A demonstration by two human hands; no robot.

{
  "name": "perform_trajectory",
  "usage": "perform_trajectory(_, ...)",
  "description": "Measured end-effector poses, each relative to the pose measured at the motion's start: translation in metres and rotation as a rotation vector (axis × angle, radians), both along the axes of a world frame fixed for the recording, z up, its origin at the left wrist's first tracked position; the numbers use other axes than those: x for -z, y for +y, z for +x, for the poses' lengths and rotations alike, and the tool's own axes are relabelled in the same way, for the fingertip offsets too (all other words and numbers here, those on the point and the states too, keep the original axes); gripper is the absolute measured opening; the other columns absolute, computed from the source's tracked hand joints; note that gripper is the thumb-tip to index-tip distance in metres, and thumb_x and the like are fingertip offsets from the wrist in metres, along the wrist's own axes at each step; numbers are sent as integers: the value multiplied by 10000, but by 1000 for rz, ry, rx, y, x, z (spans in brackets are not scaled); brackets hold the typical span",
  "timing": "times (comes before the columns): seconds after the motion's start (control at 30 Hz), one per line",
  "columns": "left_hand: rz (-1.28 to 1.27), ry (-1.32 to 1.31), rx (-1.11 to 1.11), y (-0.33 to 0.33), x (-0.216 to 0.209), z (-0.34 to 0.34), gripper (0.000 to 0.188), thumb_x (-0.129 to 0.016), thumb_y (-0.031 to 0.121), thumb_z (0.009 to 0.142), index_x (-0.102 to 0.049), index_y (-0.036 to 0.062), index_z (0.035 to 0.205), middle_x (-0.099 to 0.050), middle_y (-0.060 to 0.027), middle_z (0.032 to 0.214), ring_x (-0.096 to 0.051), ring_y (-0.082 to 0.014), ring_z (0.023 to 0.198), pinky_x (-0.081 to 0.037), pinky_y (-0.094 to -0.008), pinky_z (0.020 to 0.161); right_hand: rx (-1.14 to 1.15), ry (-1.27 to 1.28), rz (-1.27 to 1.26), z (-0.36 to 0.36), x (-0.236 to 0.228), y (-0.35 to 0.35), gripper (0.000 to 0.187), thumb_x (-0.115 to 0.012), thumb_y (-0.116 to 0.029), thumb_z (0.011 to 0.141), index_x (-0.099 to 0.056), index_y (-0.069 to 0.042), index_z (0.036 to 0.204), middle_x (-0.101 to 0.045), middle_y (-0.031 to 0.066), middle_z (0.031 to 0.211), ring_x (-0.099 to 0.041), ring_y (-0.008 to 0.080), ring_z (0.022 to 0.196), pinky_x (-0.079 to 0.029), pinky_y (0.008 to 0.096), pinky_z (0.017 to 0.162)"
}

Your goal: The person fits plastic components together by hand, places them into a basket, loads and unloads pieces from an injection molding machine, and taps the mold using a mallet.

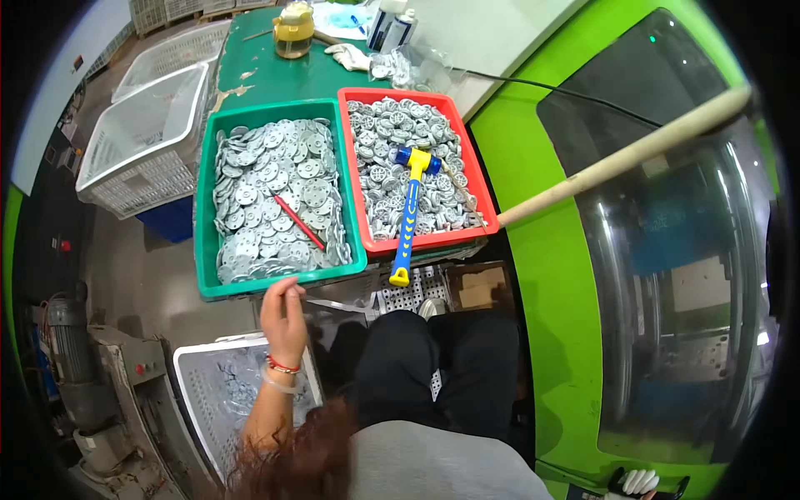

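My left hand is bare, with a red band and a pale bangle at the wrist. Its fingers stretch out with nothing visible in them, just by the front rim of a green tray. Flat, round grey metal discs fill that tray, and a red stick lies on top. At the lower right edge, my right hand wears a white glove and wraps round a black handle on the green machine. Most of the right forearm is out of the picture.
A red tray of small metal wheels stands beside the green one. A blue and yellow hammer and a long wooden handle lie across it. A white crate stands below my left arm. Behind the trays are a yellow-lidded jug and a glove.
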State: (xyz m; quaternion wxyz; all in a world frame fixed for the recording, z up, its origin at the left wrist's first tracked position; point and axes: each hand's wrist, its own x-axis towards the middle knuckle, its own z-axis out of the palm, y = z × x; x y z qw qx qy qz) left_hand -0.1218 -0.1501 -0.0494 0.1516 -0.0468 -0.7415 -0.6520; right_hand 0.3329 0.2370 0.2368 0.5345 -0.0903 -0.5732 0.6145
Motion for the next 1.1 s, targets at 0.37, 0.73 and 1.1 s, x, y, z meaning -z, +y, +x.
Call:
perform_trajectory(0.37,-870,380,348,147,-67,-229,401,-601,179,826,-500,26,1182,-509,-217,1185,-498,-361,1091,-426,-413,907,-512,-62,64,-153,-4,16,417,-626,-245,851,-351,-120,564,-356,-5,507,-351,70,359,-322,173,302)
perform_trajectory(0.73,-1234,265,94,221,-37,-291,463,-558,471,805,-553,151,1140,-513,-206,1105,-543,-418,902,-474,-495,759,-930,-12,-29,-344,12,51,316,-541,-187,901,-341,-86,678,-324,-7,572,-242,60,382,-205,211,340)
perform_trajectory(1.1,-536,-31,-117,217,-52,-298,382,-552,448,795,-590,98,944,-617,-134,771,-622,-326,753,-486,-427,634,-601,-167,77,-414,7,48,305,-507,-161,891,-352,-92,638,-320,-3,521,-284,75,408,-236,219,384)
